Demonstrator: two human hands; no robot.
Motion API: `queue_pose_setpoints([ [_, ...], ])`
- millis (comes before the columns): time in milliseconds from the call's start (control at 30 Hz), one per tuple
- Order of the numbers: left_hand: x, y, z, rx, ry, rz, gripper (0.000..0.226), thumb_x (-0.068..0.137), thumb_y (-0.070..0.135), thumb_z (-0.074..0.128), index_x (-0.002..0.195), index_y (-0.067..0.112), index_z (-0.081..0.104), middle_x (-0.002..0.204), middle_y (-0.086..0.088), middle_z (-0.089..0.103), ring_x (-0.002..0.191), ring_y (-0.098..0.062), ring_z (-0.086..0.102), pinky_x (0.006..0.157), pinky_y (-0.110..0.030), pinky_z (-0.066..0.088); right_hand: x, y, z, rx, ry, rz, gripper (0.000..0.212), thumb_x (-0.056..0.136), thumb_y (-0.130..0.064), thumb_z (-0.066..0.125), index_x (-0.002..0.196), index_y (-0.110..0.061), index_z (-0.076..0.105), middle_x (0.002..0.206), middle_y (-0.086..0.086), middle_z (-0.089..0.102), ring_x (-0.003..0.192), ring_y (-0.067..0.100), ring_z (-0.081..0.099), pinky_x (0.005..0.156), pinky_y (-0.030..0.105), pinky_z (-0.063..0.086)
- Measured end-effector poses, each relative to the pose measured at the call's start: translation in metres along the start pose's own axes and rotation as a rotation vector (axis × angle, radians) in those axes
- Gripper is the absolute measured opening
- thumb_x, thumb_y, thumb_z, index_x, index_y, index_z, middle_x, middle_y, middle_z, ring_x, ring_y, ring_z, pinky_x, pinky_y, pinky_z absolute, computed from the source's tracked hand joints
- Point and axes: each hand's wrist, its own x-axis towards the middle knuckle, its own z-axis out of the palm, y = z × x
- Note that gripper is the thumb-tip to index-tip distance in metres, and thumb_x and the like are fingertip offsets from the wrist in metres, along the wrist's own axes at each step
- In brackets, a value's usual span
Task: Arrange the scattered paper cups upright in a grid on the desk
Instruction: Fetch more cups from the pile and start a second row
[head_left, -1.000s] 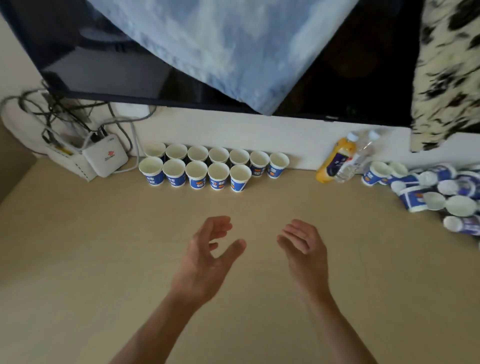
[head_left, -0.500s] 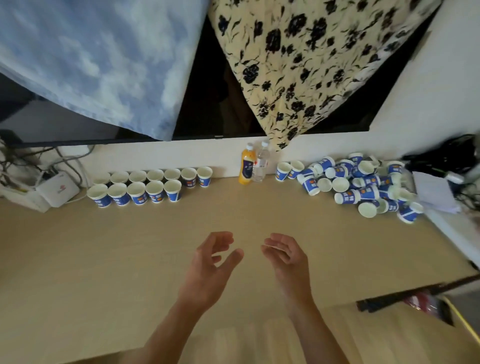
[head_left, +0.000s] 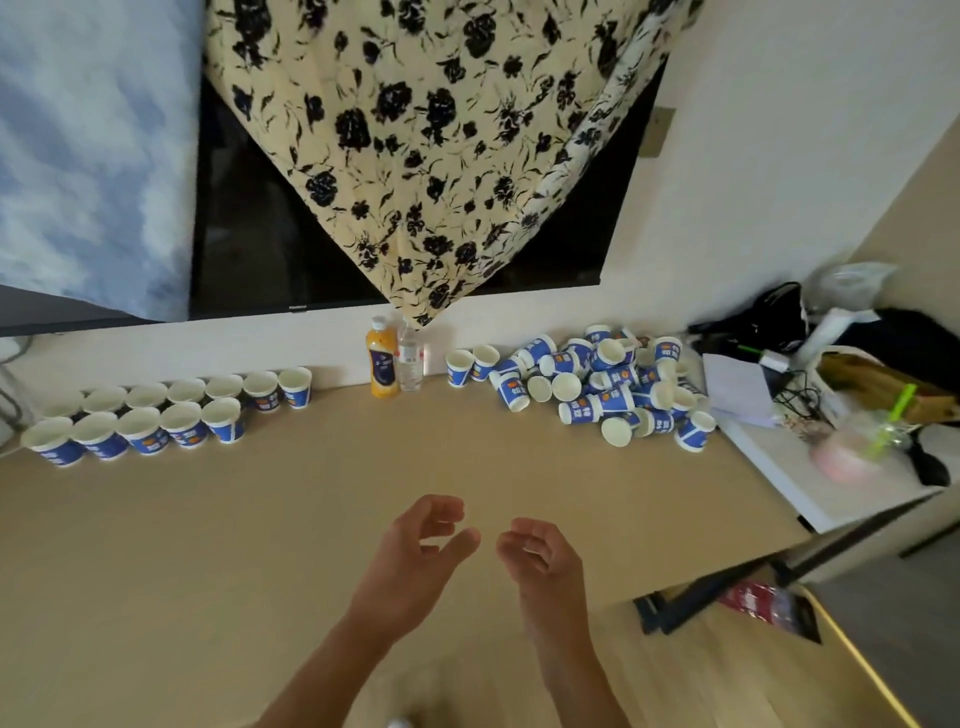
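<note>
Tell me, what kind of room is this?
Probably a room in someone's home: a big dark screen draped with a flowered cloth, a tan desk against the wall, and a juice bottle standing on it.

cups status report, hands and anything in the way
Left hand and right hand open, empty. Twelve upright cups in two rows, left; scattered pile right. Two bottles between them.

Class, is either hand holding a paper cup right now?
No, the left hand and right hand hang empty over the desk.
</note>
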Motion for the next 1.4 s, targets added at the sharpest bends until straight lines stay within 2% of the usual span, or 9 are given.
queue_pose_setpoints([
  [133,0.044,0.003,0.015,-0.018,0.001,0.009,0.019,0.088,0.024,0.075,0.106,0.026,0.067,0.108,0.013,0.071,0.098,0.002,0.066,0.079,-0.015,0.052,0.038,0.004,-0.002,-0.041,-0.031,0.022,0.02,0.083,0.0,0.078,0.099,-0.007,0.068,0.087,0.006,0.074,0.078,0.003,0.069,0.072,0.017,0.052],
  [267,0.092,-0.004,0.024,-0.049,0.03,-0.026,0.018,0.089,0.021,0.075,0.105,0.025,0.067,0.108,0.011,0.071,0.098,0.0,0.067,0.076,-0.014,0.051,0.091,0.008,-0.004,-0.069,-0.015,0.089,0.038,0.066,-0.024,0.074,0.099,-0.007,0.069,0.088,0.007,0.074,0.078,0.009,0.068,0.072,0.019,0.05],
  [433,0.125,-0.014,0.035,-0.034,0.05,-0.094,0.016,0.09,0.021,0.073,0.105,0.023,0.067,0.107,0.012,0.071,0.094,0.005,0.065,0.073,-0.008,0.048,0.154,0.018,-0.005,-0.19,-0.05,0.089,0.021,0.082,0.0,0.077,0.098,-0.01,0.068,0.089,0.009,0.073,0.08,0.008,0.069,0.073,0.016,0.051],
  [533,0.135,-0.016,0.038,-0.035,0.09,-0.138,0.016,0.089,0.021,0.074,0.104,0.023,0.068,0.105,0.012,0.071,0.094,0.004,0.066,0.073,-0.009,0.049,0.196,0.02,0.003,-0.293,-0.112,0.089,0.028,0.083,-0.004,0.078,0.102,-0.019,0.066,0.098,0.007,0.071,0.087,0.016,0.069,0.076,0.022,0.051],
  [667,0.149,-0.023,0.048,-0.012,0.152,-0.197,0.016,0.089,0.024,0.074,0.103,0.026,0.067,0.105,0.015,0.071,0.096,0.004,0.066,0.082,-0.018,0.052,0.272,0.023,0.028,-0.549,-0.235,-0.025,0.039,0.083,-0.017,0.077,0.118,-0.023,0.061,0.111,-0.002,0.062,0.098,0.01,0.063,0.083,0.026,0.049],
  [800,0.168,-0.024,0.061,-0.024,0.255,-0.234,0.018,0.088,0.032,0.075,0.104,0.028,0.067,0.105,0.022,0.069,0.102,0.001,0.065,0.089,-0.032,0.056,0.36,0.033,0.064,-0.803,-0.37,-0.203,0.051,0.082,-0.018,0.076,0.128,-0.011,0.057,0.123,0.011,0.055,0.116,0.027,0.052,0.096,0.034,0.041],
  [1100,0.203,-0.029,0.08,0.016,0.354,-0.299,0.024,0.087,0.036,0.074,0.109,0.033,0.065,0.109,0.025,0.068,0.108,0.003,0.062,0.09,-0.029,0.054,0.513,0.074,0.127,-1.452,-0.514,-0.289,0.086,0.085,-0.032,0.069,0.156,-0.027,0.02,0.15,0.021,0.028,0.141,0.041,0.028,0.111,0.053,0.034],
  [1333,0.206,-0.034,0.084,0.068,0.419,-0.353,0.041,0.073,0.06,0.066,0.107,0.036,0.064,0.11,0.028,0.066,0.108,0.003,0.062,0.091,-0.034,0.055,0.547,0.093,0.159,-1.576,-0.543,-0.348,0.058,0.084,-0.034,0.068,0.136,-0.017,0.049,0.14,0.015,0.044,0.133,0.037,0.038,0.112,0.05,0.029],
  [1400,0.211,-0.031,0.088,0.083,0.415,-0.352,0.036,0.077,0.054,0.069,0.107,0.037,0.063,0.11,0.029,0.066,0.109,0.003,0.061,0.092,-0.032,0.054,0.548,0.098,0.162,-1.539,-0.494,-0.41,0.05,0.082,-0.028,0.07,0.127,-0.011,0.056,0.134,0.013,0.049,0.128,0.037,0.044,0.109,0.049,0.032],
])
